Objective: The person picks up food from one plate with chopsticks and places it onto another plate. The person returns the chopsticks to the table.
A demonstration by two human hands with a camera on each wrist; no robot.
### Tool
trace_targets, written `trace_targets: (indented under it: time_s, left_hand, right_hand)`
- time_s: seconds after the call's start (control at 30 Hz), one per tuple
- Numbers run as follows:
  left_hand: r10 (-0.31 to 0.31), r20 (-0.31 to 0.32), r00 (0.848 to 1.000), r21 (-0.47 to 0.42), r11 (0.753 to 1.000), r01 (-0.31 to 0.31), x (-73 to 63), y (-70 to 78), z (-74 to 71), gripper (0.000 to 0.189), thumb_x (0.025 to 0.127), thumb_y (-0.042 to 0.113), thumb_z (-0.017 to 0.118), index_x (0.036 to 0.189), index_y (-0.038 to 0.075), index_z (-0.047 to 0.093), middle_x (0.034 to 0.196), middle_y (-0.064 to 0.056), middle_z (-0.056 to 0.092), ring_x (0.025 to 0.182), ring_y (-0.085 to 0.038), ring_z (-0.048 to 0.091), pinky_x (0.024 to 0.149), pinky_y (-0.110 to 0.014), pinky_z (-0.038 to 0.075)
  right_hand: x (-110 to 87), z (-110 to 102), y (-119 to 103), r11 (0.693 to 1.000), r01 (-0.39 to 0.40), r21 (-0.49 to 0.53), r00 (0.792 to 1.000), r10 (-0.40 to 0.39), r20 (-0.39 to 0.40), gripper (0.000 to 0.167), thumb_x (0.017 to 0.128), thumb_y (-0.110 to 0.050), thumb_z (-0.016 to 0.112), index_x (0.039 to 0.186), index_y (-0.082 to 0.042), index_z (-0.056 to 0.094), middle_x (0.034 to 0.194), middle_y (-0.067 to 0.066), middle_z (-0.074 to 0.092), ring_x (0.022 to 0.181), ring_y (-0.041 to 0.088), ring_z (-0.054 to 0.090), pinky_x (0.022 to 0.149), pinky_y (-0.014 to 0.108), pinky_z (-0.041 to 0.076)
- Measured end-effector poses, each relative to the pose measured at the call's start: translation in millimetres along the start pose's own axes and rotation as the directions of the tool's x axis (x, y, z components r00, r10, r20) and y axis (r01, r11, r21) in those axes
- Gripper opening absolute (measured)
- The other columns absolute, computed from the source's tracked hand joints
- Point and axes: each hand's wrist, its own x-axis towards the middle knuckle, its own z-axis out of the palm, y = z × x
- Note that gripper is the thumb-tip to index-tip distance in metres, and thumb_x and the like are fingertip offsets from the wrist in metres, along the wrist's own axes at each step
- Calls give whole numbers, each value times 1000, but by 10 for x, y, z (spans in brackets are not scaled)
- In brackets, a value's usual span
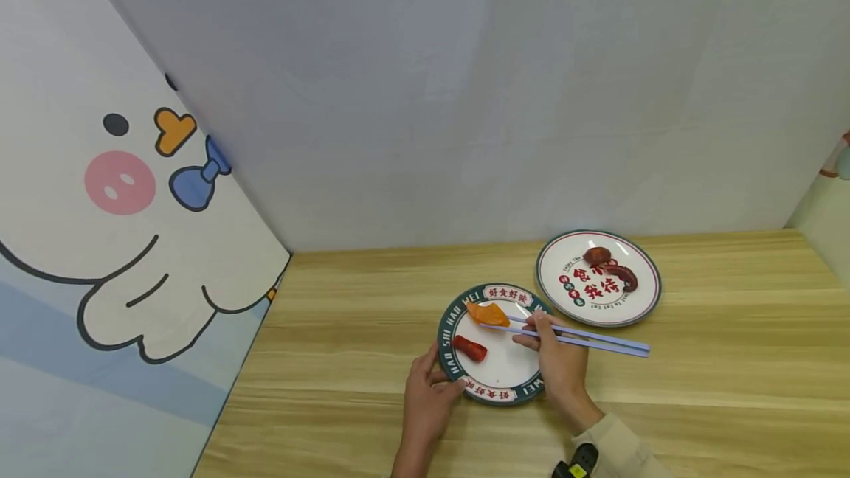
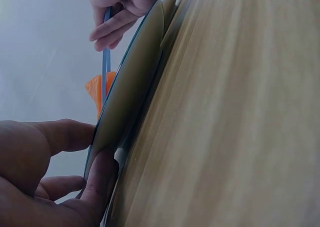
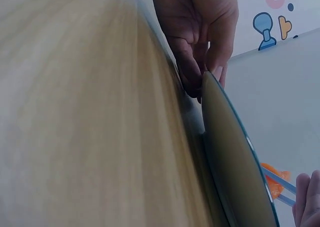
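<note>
My left hand pinches the near-left rim of a white plate with a green patterned border; in the left wrist view, thumb and fingers lie on either side of the rim. With my right hand I hold a pair of pale lilac chopsticks. Their tips are at an orange food piece, like a slice of salmon, over the plate's far-left part. It shows above the rim in both wrist views; whether it touches the plate's surface I cannot tell. A red food piece lies on the plate's left side.
Behind and to the right, a second white plate overlaps or touches the first. It bears a brown roundish piece and an octopus tentacle. The wooden table meets a pale backdrop at its back edge.
</note>
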Motion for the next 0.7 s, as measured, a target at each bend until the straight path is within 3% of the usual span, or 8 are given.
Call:
trace_targets:
  time_s: [0.7]
  left_hand:
    - [-22,-6,1000,27,999,22,-10,9,-4,79,78,-10,77,153,-7,49,141,-19,56,99,-22,66,71,-23,59]
  right_hand:
    - [27,-57,-100,995,-16,99,999,19,-32,30,109,-4,53,113,24,63,86,7,72,64,12,75,71,29,65]
